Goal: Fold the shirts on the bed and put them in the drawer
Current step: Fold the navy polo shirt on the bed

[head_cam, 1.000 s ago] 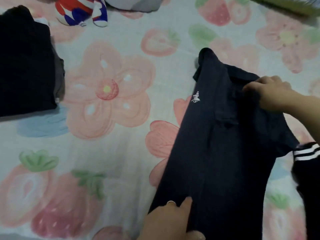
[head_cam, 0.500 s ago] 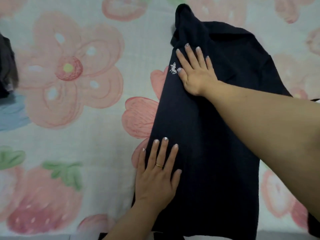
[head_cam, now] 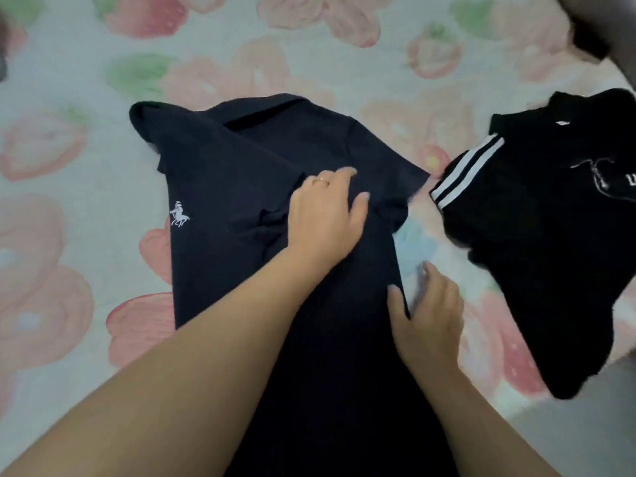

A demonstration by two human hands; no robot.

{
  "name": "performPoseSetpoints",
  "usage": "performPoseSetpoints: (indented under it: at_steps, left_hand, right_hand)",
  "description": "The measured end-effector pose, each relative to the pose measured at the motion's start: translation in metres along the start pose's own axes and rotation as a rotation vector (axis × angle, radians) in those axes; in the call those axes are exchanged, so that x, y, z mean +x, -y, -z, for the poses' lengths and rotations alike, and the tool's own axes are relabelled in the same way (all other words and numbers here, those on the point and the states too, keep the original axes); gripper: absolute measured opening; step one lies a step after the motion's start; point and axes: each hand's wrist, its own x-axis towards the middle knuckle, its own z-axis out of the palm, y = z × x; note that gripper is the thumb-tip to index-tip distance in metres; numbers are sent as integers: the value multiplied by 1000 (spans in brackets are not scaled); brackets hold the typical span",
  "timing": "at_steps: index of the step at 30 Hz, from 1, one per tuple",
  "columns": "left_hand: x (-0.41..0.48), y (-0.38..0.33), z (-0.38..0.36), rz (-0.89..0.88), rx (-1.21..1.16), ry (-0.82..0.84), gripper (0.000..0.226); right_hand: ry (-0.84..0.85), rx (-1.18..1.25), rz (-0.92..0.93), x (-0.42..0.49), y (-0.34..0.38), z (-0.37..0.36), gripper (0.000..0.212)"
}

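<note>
Two hands work the navy shirt (head_cam: 241, 187) on the bed (head_cam: 86, 80): left hand (head_cam: 327, 215) pinning it flat-palmed, right hand (head_cam: 428, 315), fingers spread, lifting its edge to fold.

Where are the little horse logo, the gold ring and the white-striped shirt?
horse logo (head_cam: 179, 218): head view, on the embroidery's middle.
ring (head_cam: 320, 181): head view, on the band, left hand.
striped shirt (head_cam: 537, 235): head view, on its black chest.

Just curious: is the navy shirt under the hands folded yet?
Partly. The navy shirt has its left side tucked in, its right sleeve sticking out.
</note>
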Motion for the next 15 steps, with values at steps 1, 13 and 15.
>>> performPoseSetpoints:
  at_steps: [1, 13, 15]
  left_hand:
    - [19, -12, -12, -6, 7, 19, 44]
    - [72, -34, -72, 186, 111, 57, 13]
    - [68, -21, -45, 214, -178, -95, 11]
  right_hand:
    - [48, -32, -33, -7, -9, -2, 57]
    - [329, 66, -23, -47, -27, 11, 36]
    - [341, 61, -31, -52, -23, 17, 39]
